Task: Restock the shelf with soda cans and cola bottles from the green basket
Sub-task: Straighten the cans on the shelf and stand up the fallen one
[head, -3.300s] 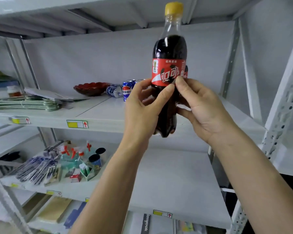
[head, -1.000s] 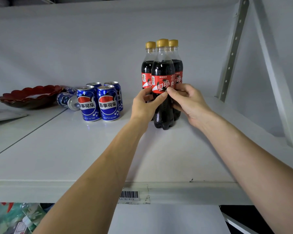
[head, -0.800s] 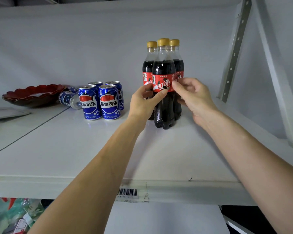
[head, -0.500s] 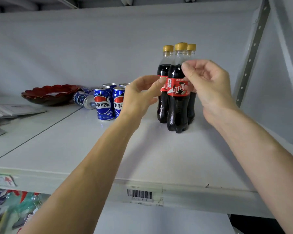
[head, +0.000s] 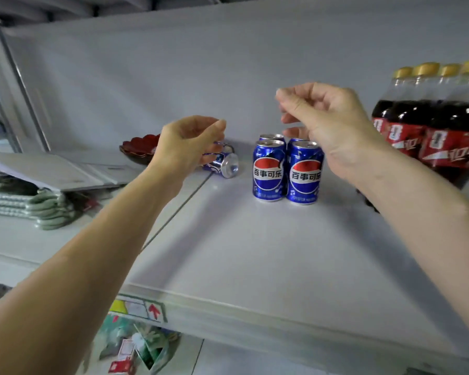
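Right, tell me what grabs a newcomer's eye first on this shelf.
Two bare hands hang in mid-air over the white shelf, the left hand and right hand both empty with loosely curled fingers. Between them stand upright blue cans, with one tipped can lying on its side to their left. At far right cluster the yellow-capped cola bottles.

White shelf (head: 255,247): broad bare front half, open to approach from the front edge. Obstacles toward the back: upright blue cans (head: 286,171), four it seems, in a tight block; one tipped can (head: 224,165) lying just left of them, a narrow gap between; cola bottles (head: 428,131) crowded at the right edge; red bowl (head: 140,147), papers (head: 52,171) and folded green mats (head: 25,204) filling the left. Both hands, left (head: 187,147) and right (head: 328,123), hang above the cans, holding nothing
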